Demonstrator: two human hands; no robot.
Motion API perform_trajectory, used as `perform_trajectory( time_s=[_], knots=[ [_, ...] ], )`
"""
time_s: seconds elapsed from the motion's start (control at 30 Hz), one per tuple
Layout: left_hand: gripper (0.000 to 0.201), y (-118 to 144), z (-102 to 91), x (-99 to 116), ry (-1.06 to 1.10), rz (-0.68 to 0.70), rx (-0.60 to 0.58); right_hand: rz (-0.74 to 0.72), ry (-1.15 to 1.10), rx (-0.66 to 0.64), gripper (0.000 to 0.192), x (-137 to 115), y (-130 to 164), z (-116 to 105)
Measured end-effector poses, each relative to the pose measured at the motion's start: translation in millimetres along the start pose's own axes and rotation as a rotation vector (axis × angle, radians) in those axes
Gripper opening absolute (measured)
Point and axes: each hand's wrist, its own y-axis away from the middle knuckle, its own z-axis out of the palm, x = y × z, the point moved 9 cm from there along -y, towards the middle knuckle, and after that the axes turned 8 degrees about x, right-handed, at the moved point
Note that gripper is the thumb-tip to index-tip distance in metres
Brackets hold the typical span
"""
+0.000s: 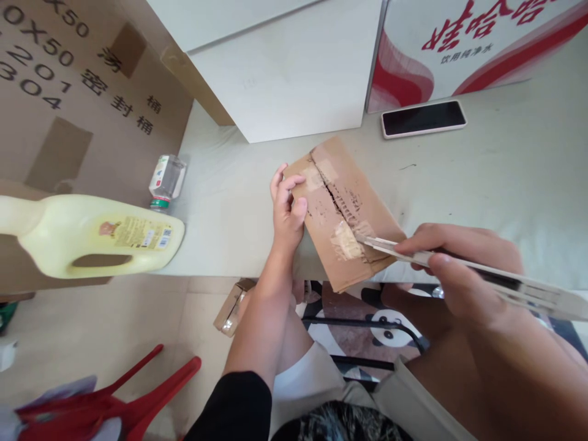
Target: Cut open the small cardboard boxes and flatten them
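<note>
A small brown cardboard box [316,214] lies tilted at the near edge of the pale table, a dark seam running along its top with strips of clear tape across it. My left hand [288,205] grips the box's left side, thumb and fingers bent over the edge. In my right hand [463,263] is a white utility knife [500,278], its blade out. The blade tip touches the box at the seam, beside a wrinkled piece of tape near the lower end.
A pale yellow jug [138,245] and a clear bottle with a green cap [166,180] lie to the left, near a large carton [105,116]. Behind stand a white box [294,79] and a red-and-white carton [413,61], with a phone [423,119] before it. A red stool [138,404] is below left.
</note>
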Motion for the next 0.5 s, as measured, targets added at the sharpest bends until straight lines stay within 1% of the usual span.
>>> perform_trajectory(
  time_s=[0.07,0.13,0.2,0.33,0.5],
  knots=[
    [0.059,0.4,0.4,0.7,-0.003,-0.006,-0.006,-0.032,0.018,-0.023,0.017,-3.3,-0.2,1.2],
    [0.059,0.7,0.7,1.2,0.0,-0.009,-0.007,-0.076,0.026,-0.011,0.018,-8.0,-1.2,-0.9],
    [0.058,0.6,0.8,1.3,0.01,-0.008,-0.003,-0.089,0.04,-0.018,0.019,-10.5,-2.9,-0.6],
    [0.06,0.5,1.8,-0.2,0.014,-0.017,0.0,-0.151,0.093,-0.108,0.015,-18.5,-5.1,8.8],
    [0.063,1.5,2.0,-0.4,0.003,-0.021,0.008,-0.279,0.178,-0.037,0.018,-31.5,-7.1,3.4]
  ],
)
